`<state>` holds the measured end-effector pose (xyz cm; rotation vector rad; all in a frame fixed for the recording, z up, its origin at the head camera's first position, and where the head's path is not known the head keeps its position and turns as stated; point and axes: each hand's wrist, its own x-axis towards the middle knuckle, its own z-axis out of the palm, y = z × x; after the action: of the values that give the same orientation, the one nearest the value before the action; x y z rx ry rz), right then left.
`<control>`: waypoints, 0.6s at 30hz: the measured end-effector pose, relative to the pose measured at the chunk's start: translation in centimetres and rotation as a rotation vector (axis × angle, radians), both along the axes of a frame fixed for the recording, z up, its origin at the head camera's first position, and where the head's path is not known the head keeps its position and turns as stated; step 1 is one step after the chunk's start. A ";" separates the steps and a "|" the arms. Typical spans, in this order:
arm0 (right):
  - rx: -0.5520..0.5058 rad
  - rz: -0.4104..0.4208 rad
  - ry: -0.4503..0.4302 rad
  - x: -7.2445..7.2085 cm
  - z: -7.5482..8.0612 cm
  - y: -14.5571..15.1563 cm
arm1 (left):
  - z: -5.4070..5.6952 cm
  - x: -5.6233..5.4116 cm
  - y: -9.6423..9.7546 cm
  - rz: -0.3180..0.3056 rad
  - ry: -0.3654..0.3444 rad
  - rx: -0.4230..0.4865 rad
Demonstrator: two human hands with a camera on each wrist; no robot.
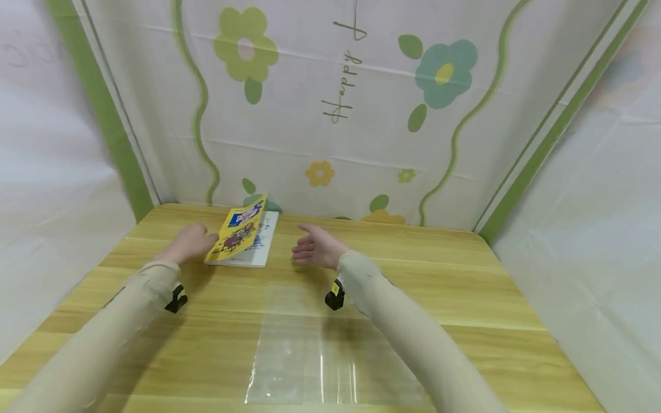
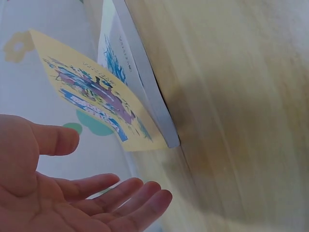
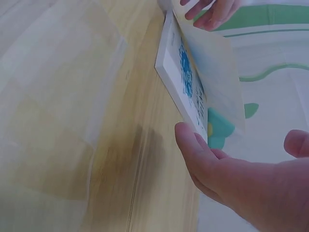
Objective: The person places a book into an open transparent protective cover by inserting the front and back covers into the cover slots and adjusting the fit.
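The book (image 1: 238,234) points its long axis toward 1 o'clock; left hand (image 1: 189,243) at 9, right hand (image 1: 321,246) at 3, fingers released.

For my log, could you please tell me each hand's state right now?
Left hand: open, holding nothing, beside the raised yellow illustrated book cover.
Right hand: open, holding nothing.

Yellow-covered rectangular paper book (image 1: 238,236): there, between left hand (image 1: 187,245) and right hand (image 1: 321,248)!
Clear flat plastic sheet (image 1: 286,350): nearer, rightward!
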<state>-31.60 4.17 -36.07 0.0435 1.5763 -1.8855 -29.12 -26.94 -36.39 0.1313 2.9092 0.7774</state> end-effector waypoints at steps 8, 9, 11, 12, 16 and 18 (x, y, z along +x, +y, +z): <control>0.024 0.002 -0.019 0.1 -0.5 -1.8 | -0.2 -0.4 -0.2 0.027 -0.065 0.006; 0.026 0.002 -0.025 0.1 -0.5 -2.1 | -0.2 -0.5 -0.2 0.029 -0.066 0.001; 0.030 0.005 -0.028 0.1 -0.6 -2.5 | -0.2 -0.6 -0.3 0.031 -0.068 -0.009; 0.033 0.010 -0.031 0.2 -0.6 -2.7 | -0.3 -0.7 -0.3 0.033 -0.067 -0.013; 0.047 0.014 -0.032 0.1 -0.8 -3.3 | -0.7 -0.9 -0.3 0.042 -0.075 0.004; 0.055 0.009 -0.034 0.0 -1.0 -3.5 | -1.0 -1.1 -0.3 0.046 -0.080 0.013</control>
<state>-31.64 0.65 -37.08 0.0918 1.6022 -1.8250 -30.19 -27.23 -37.42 0.0335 2.8411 0.7902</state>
